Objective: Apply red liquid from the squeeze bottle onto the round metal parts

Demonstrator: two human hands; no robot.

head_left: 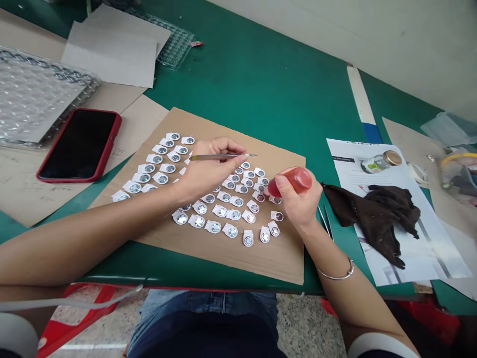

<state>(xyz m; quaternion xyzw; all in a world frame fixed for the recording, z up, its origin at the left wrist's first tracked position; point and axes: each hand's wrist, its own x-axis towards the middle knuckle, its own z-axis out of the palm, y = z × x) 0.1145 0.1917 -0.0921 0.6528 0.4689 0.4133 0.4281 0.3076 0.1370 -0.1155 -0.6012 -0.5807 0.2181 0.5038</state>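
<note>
My left hand (208, 169) pinches a fine paintbrush (219, 156), held level with its thin tip pointing right. In my right hand (301, 206), fingers are wrapped round a soft red squeeze bottle (300, 180), tilted with its narrow end down and left over the small parts. Beneath both hands a sheet of brown cardboard (276, 263) carries rows of small white tabs, each with a round silvery metal piece (233, 231). Some near the right hand look reddish inside, such as one tab (250, 217). My left hand and forearm hide part of the rows.
Tweezers (327, 221) and a dark brown cloth (376, 219) lie at the right, the cloth on a printed sheet (343, 159) with a small glass jar (376, 163). A red-cased phone (78, 144) and bubble wrap (33, 99) are at the left on the green table (261, 74).
</note>
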